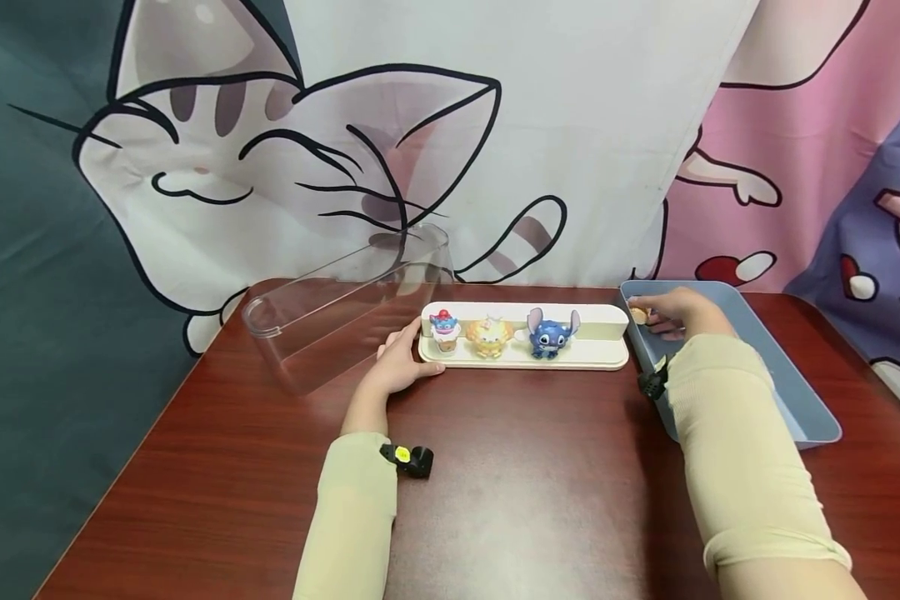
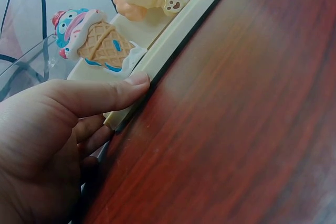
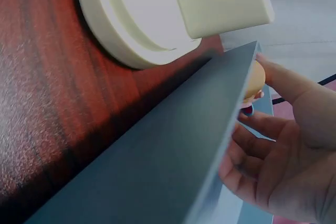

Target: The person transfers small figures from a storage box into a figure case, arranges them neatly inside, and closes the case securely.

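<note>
A cream display base (image 1: 603,354) with a raised back step stands on the table. On it sit three figurines: a blue and pink one on a waffle cone (image 2: 105,43), a fluffy yellow one (image 1: 489,337) and a blue big-eared one (image 1: 549,333). My left hand (image 1: 399,363) grips the base's left end, its thumb on the front edge and other fingers round the far side. Over the blue-grey tray (image 1: 810,421), my right hand (image 1: 682,312) pinches a small figurine with a rounded tan part (image 3: 255,81). The tray wall partly hides that figurine.
A clear plastic cover (image 1: 345,312) lies tilted on the left of the table, just behind my left hand. The tray stands close to the base's right end. A cartoon-printed curtain (image 1: 607,100) hangs behind the brown table (image 1: 525,483).
</note>
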The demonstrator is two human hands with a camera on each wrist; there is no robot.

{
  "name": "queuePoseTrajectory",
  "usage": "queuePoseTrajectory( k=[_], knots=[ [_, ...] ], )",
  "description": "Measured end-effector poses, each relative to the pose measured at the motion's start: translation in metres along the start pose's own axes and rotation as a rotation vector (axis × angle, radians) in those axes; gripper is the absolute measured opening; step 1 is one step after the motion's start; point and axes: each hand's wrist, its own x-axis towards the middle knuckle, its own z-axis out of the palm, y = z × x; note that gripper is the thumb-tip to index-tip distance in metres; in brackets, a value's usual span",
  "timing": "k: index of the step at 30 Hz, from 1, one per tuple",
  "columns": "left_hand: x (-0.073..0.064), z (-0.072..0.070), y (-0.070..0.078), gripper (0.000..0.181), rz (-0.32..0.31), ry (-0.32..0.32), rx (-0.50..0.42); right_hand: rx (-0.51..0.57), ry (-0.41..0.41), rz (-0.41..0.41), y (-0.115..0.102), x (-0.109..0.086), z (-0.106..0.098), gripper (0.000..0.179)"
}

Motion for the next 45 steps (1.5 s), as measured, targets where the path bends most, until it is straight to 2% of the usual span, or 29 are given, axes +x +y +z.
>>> queuePoseTrajectory(
  k=[3, 6, 10, 17, 23, 26, 31, 36, 38, 40, 43, 45],
  knots=[
    [0.0, 0.001, 0.001, 0.094, 0.003, -0.001, 0.0, 0.072, 0.061, 0.006, 0.003, 0.0, 0.0, 0.042],
    [0.0, 0.002, 0.001, 0.094, 0.002, -0.003, 0.004, 0.119, 0.106, 0.003, 0.005, 0.0, 0.0, 0.037],
    [0.0, 0.002, -0.001, 0.094, 0.002, -0.01, 0.005, 0.107, 0.126, -0.022, 0.007, -0.001, -0.001, 0.044],
    [-0.001, 0.0, -0.001, 0.094, 0.01, 0.002, -0.011, 0.146, 0.187, -0.148, 0.006, -0.002, -0.004, 0.059],
    [-0.001, 0.0, -0.001, 0.094, 0.008, 0.002, -0.008, 0.178, 0.228, -0.164, 0.003, -0.007, -0.006, 0.058],
    [0.0, 0.0, -0.001, 0.094, 0.01, 0.002, -0.006, 0.231, 0.229, -0.174, 0.001, -0.011, -0.008, 0.054],
    [0.001, 0.001, -0.001, 0.095, 0.018, 0.002, -0.003, 0.496, 0.151, -0.192, -0.007, -0.018, -0.013, 0.06],
    [0.001, 0.0, 0.0, 0.094, 0.014, 0.001, -0.007, 0.827, 0.008, -0.226, -0.016, -0.029, -0.012, 0.038],
    [0.001, 0.0, 0.0, 0.094, 0.012, -0.001, -0.007, 0.986, -0.053, -0.214, -0.018, -0.036, -0.01, 0.026],
    [0.001, 0.0, 0.0, 0.094, 0.012, -0.005, -0.007, 1.118, -0.113, -0.191, -0.018, -0.043, -0.007, 0.022],
    [0.002, 0.0, 0.0, 0.094, 0.015, -0.008, -0.006, 1.307, -0.184, -0.153, -0.019, -0.053, -0.002, 0.023],
    [0.002, 0.0, 0.0, 0.094, 0.015, -0.008, -0.005, 1.375, -0.214, -0.151, -0.02, -0.06, 0.002, 0.028]
  ],
)
